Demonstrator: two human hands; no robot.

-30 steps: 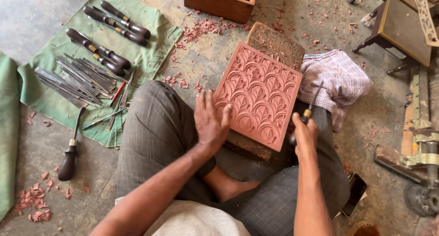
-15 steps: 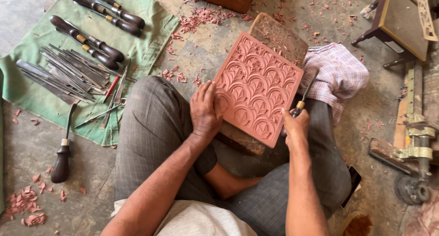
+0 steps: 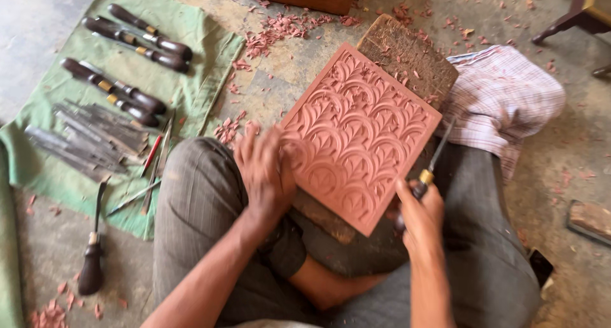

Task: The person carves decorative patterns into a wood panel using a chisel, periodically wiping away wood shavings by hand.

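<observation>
Left hand (image 3: 266, 175) rests flat, fingers spread, on the carved reddish panel (image 3: 359, 134); right hand (image 3: 419, 213) grips a chisel (image 3: 433, 162) beside it

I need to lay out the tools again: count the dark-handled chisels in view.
6. Four lie on the green cloth: two at its top, two below. One lies on the floor. One is in the right hand. Others may be hidden.

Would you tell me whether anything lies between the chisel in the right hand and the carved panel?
Nothing visible does: the chisel in the right hand lies right beside the carved panel, with nothing between them.
</observation>
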